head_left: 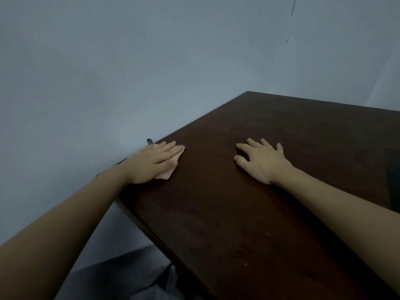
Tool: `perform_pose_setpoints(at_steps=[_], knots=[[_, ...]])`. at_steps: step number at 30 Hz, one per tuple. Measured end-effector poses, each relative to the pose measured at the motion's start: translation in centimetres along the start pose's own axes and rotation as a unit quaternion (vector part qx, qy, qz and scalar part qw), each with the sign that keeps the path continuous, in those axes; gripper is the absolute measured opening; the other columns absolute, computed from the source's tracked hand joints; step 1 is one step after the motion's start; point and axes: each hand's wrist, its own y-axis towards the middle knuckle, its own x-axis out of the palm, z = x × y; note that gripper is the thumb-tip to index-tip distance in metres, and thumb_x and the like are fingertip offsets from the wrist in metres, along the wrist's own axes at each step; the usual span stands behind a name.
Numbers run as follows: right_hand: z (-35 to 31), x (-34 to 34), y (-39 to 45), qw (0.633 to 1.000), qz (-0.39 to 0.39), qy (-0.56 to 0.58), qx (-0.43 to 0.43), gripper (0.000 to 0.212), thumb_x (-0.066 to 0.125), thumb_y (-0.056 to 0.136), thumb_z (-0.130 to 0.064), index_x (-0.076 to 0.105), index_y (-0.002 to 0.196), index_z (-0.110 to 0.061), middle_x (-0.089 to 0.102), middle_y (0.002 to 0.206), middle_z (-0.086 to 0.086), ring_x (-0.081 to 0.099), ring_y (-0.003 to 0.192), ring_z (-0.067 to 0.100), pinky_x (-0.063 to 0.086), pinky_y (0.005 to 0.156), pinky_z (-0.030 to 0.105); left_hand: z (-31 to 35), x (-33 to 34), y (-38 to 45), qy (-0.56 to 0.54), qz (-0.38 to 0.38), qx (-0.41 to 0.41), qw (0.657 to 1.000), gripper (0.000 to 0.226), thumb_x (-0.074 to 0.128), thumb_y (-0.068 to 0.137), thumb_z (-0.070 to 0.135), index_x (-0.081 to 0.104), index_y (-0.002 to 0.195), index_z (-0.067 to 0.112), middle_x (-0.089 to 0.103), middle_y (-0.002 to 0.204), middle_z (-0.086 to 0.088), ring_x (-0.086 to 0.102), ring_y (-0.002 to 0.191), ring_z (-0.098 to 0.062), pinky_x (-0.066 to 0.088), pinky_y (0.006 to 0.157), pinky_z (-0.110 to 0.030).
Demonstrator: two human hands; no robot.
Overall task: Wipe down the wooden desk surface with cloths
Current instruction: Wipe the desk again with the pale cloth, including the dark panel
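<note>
Left hand [151,162] flat, hiding most of cloth [167,173]; right hand [260,161] flat on desk [238,213].

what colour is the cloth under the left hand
Pale pink cloth, under the left hand; the head view shows it.

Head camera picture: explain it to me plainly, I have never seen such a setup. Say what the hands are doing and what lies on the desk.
There is no machine here. A person wears a camera on the head, looking down at their own bare arms. The dark brown wooden desk stands against a pale blue-grey wall. The left hand presses flat on a small pale pink cloth near the desk's wall-side edge. The right hand rests on the bare wood, fingers spread; no cloth shows under it. Neither hand grips anything.
</note>
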Motion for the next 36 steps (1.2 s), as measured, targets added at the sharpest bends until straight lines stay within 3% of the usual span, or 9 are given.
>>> perform_pose_setpoints(at_steps=[2, 6, 8, 11, 13, 17, 23, 32, 36], knots=[[0.0, -0.1, -0.1, 1.000, 0.001, 0.002, 0.002, 0.061, 0.024, 0.103, -0.061, 0.021, 0.160, -0.036, 0.011, 0.170, 0.002, 0.008, 0.155, 0.036, 0.005, 0.120, 0.067, 0.0, 0.1, 2.2, 0.008, 0.008, -0.021, 1.000, 0.095, -0.002, 0.074, 0.093, 0.005, 0.157, 0.046, 0.000, 0.167, 0.014, -0.004, 0.154, -0.010, -0.003, 0.125, -0.032], [-0.1, -0.3, -0.3, 1.000, -0.004, 0.004, 0.003, 0.062, 0.024, 0.103, -0.062, 0.021, 0.160, -0.037, 0.010, 0.170, 0.002, 0.007, 0.155, 0.035, 0.004, 0.120, 0.066, 1.0, 0.2, 6.6, 0.045, 0.021, -0.060, 0.997, 0.058, 0.021, 0.107, 0.055, 0.006, 0.161, 0.039, 0.002, 0.170, 0.005, -0.001, 0.156, -0.019, 0.000, 0.126, -0.037], [0.0, -0.3, -0.4, 1.000, -0.008, 0.009, 0.005, 0.062, 0.023, 0.104, -0.062, 0.020, 0.160, -0.037, 0.010, 0.170, 0.002, 0.007, 0.156, 0.035, 0.003, 0.120, 0.065, 1.1, 0.2, 7.4, 0.047, 0.013, -0.056, 0.997, 0.062, 0.017, 0.104, 0.061, 0.005, 0.161, 0.039, 0.002, 0.170, 0.005, -0.001, 0.157, -0.019, 0.000, 0.126, -0.038], [0.0, -0.4, -0.5, 1.000, -0.007, 0.010, 0.001, 0.061, 0.024, 0.104, -0.061, 0.021, 0.160, -0.037, 0.010, 0.170, 0.002, 0.007, 0.156, 0.035, 0.003, 0.121, 0.065, 0.0, 0.0, 6.0, 0.032, -0.005, -0.023, 0.999, 0.102, -0.010, 0.070, 0.096, 0.001, 0.158, 0.044, 0.002, 0.170, 0.011, -0.003, 0.156, -0.015, 0.001, 0.126, -0.041], [0.1, -0.4, -0.5, 1.000, -0.006, 0.010, 0.000, 0.061, 0.024, 0.104, -0.060, 0.021, 0.160, -0.037, 0.010, 0.170, 0.002, 0.007, 0.156, 0.034, 0.004, 0.121, 0.065, -1.2, 0.1, 4.3, 0.029, -0.004, -0.019, 0.999, 0.115, -0.017, 0.058, 0.100, 0.001, 0.157, 0.045, 0.002, 0.169, 0.014, -0.003, 0.156, -0.012, 0.001, 0.126, -0.040], [0.1, -0.3, -0.2, 1.000, -0.011, 0.005, -0.001, 0.062, 0.024, 0.104, -0.062, 0.020, 0.160, -0.037, 0.010, 0.170, 0.002, 0.008, 0.155, 0.035, 0.005, 0.121, 0.066, -2.5, 0.3, -0.3, 0.024, 0.006, -0.003, 1.000, 0.093, -0.006, 0.076, 0.089, 0.002, 0.157, 0.045, -0.001, 0.165, 0.019, -0.006, 0.153, -0.003, -0.004, 0.126, -0.032], [0.3, -0.2, -0.2, 1.000, -0.012, 0.002, -0.005, 0.062, 0.024, 0.103, -0.062, 0.020, 0.160, -0.038, 0.010, 0.170, 0.002, 0.008, 0.155, 0.034, 0.004, 0.121, 0.065, -3.9, 0.8, -5.7, 0.002, 0.007, 0.011, 1.000, 0.085, -0.002, 0.085, 0.085, 0.006, 0.158, 0.042, 0.002, 0.167, 0.021, -0.012, 0.149, 0.009, -0.003, 0.126, -0.033], [0.1, -0.3, -0.3, 1.000, -0.009, 0.000, -0.002, 0.061, 0.025, 0.104, -0.060, 0.020, 0.160, -0.037, 0.010, 0.170, 0.003, 0.008, 0.155, 0.036, 0.005, 0.120, 0.066, -1.8, 0.4, 0.7, 0.023, -0.008, -0.015, 1.000, 0.106, -0.013, 0.065, 0.098, -0.001, 0.156, 0.046, -0.002, 0.169, 0.011, -0.005, 0.156, -0.013, -0.001, 0.127, -0.039], [0.1, -0.2, -0.3, 1.000, -0.009, 0.000, -0.003, 0.061, 0.025, 0.104, -0.060, 0.020, 0.160, -0.037, 0.010, 0.170, 0.003, 0.008, 0.155, 0.035, 0.004, 0.121, 0.064, 0.0, 0.2, 4.9, 0.054, -0.003, -0.026, 0.998, 0.073, 0.010, 0.095, 0.075, 0.001, 0.159, 0.041, -0.002, 0.169, 0.007, -0.004, 0.156, -0.018, -0.003, 0.126, -0.037]])
